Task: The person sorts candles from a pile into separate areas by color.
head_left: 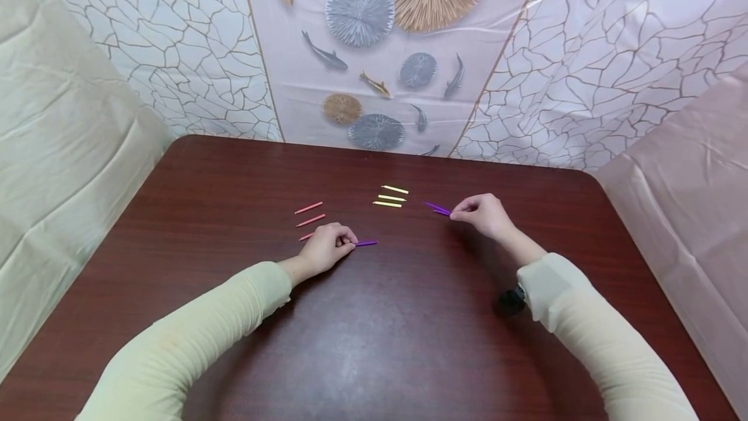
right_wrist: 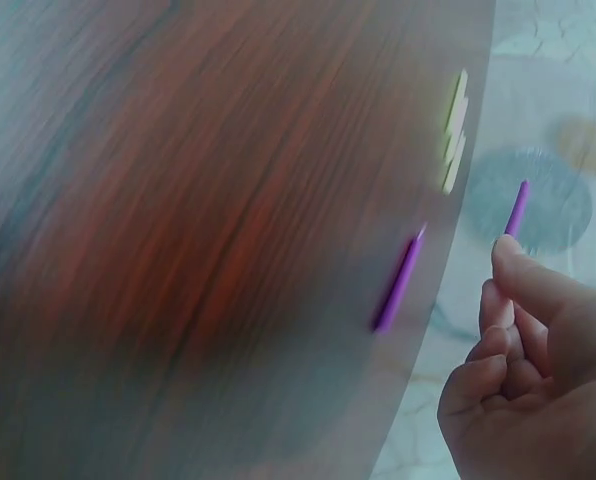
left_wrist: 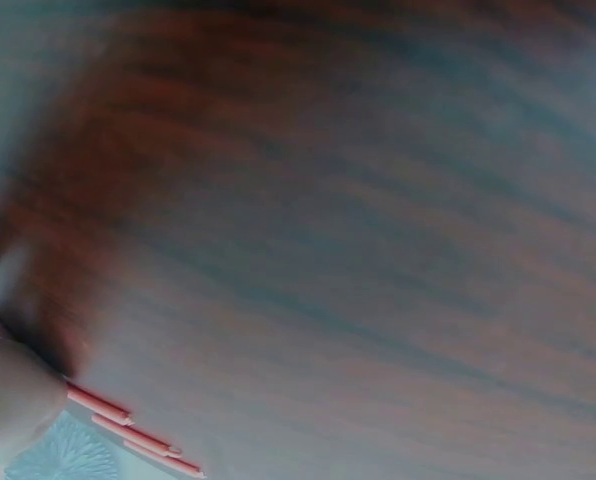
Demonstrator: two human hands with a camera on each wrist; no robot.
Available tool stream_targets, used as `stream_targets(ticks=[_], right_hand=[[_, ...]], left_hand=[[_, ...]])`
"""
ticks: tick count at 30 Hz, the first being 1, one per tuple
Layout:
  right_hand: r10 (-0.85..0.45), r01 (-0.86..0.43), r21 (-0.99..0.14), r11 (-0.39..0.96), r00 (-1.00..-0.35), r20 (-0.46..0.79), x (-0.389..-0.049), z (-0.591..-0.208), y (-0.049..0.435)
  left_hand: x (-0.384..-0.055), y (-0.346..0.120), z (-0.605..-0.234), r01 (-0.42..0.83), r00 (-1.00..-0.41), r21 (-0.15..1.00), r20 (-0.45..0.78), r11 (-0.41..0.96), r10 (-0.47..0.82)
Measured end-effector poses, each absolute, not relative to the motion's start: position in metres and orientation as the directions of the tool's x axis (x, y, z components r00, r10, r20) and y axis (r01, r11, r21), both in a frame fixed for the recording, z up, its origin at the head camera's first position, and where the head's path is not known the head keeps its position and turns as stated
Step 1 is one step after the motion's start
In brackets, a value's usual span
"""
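Observation:
In the head view my left hand pinches one end of a slim purple candle between thumb and fingers, its other end pointing right. My right hand holds another purple candle between thumb and fingertips, low over the table. A third purple candle lies on the table beside that hand. Three red candles lie in a slanted stack by the left hand, which partly covers the nearest. Three yellow candles lie one behind another between the two hands, farther back.
The dark red-brown table has a glossy wood grain. Behind it hangs a patterned cloth, with plain pale cloths at the left and right. A dark device sits at the right wrist, under the sleeve.

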State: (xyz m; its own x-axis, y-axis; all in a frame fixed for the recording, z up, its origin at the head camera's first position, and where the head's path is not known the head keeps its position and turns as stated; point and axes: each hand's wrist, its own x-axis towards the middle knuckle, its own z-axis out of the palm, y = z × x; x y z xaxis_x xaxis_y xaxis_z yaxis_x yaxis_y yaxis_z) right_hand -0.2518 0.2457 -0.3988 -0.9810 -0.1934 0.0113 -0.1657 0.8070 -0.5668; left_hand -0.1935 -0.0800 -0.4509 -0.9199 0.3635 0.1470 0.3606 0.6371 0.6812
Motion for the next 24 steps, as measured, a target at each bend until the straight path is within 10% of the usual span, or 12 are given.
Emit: stream_targets(ticks=[24], right_hand=[[-0.171,-0.106,-0.516,0.85,-0.982,-0.081,-0.255,-0.428,0.276]], left_hand=[[-0.193,-0.081,-0.45,0.355,-0.921,0.684,0.138,0.637,0.364]])
